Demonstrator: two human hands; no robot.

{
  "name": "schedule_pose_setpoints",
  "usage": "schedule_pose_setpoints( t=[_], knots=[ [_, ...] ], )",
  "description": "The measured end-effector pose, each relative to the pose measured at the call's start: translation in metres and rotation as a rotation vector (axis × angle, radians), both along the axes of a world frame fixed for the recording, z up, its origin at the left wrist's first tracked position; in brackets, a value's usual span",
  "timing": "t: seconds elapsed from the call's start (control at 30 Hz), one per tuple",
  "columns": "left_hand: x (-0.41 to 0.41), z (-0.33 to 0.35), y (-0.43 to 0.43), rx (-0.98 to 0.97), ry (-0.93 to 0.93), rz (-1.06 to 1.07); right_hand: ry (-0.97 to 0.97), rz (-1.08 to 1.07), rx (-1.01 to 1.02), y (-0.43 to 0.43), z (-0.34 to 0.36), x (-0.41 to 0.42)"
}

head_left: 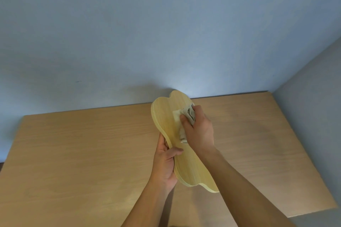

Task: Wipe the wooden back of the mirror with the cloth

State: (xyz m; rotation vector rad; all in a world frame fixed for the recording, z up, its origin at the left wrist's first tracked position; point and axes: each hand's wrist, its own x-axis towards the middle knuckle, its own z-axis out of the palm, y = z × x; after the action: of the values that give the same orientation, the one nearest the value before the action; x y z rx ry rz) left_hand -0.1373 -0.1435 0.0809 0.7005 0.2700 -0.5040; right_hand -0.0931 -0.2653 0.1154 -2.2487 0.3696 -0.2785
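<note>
I see the mirror [167,116] held above the counter [73,153], wooden back facing the camera, tilted with its far end up near the wall [166,33]. Left hand [166,164] clamps the mirror's left edge, thumb on the wood, fingers behind. Right hand [198,131] is closed around a bunched pale cloth [180,116], pressing it against the upper part of the back.
</note>
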Motion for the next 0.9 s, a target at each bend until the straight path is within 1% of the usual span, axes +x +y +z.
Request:
schedule_pose_setpoints(
  t=[0.07, 0.13, 0.23, 0.43, 0.5, 0.57, 0.67, 0.77, 0.83, 0.9],
  knots=[
    [0.001, 0.001, -0.001, -0.002, 0.004, -0.002, -0.013, -0.011, 0.194, 0.007, 0.013, 0.008],
    [0.001, 0.002, -0.002, -0.009, 0.009, -0.004, -0.042, 0.049, 0.293, 0.016, 0.019, 0.015],
    [0.001, 0.003, -0.003, -0.006, 0.025, -0.003, 0.015, 0.163, 0.222, 0.026, 0.016, 0.020],
    [-0.001, 0.006, -0.003, 0.073, 0.064, 0.014, 0.150, 0.100, -0.012, -0.004, -0.005, 0.028],
    [-0.001, 0.008, -0.005, 0.083, 0.076, 0.020, 0.191, 0.075, 0.022, -0.012, -0.005, 0.031],
    [0.000, 0.011, -0.006, 0.089, 0.081, 0.026, 0.186, 0.069, 0.062, -0.014, -0.001, 0.035],
    [0.000, 0.014, -0.008, 0.098, 0.090, 0.028, 0.048, 0.059, 0.209, -0.010, 0.004, 0.043],
    [0.000, 0.017, -0.011, 0.119, 0.108, 0.025, -0.021, 0.152, 0.302, 0.005, 0.011, 0.053],
    [0.000, 0.018, -0.013, 0.128, 0.109, 0.022, 0.013, 0.228, 0.307, 0.012, 0.010, 0.058],
    [0.000, 0.019, -0.013, 0.135, 0.107, 0.025, 0.087, 0.241, 0.282, 0.009, 0.004, 0.063]
  ],
)
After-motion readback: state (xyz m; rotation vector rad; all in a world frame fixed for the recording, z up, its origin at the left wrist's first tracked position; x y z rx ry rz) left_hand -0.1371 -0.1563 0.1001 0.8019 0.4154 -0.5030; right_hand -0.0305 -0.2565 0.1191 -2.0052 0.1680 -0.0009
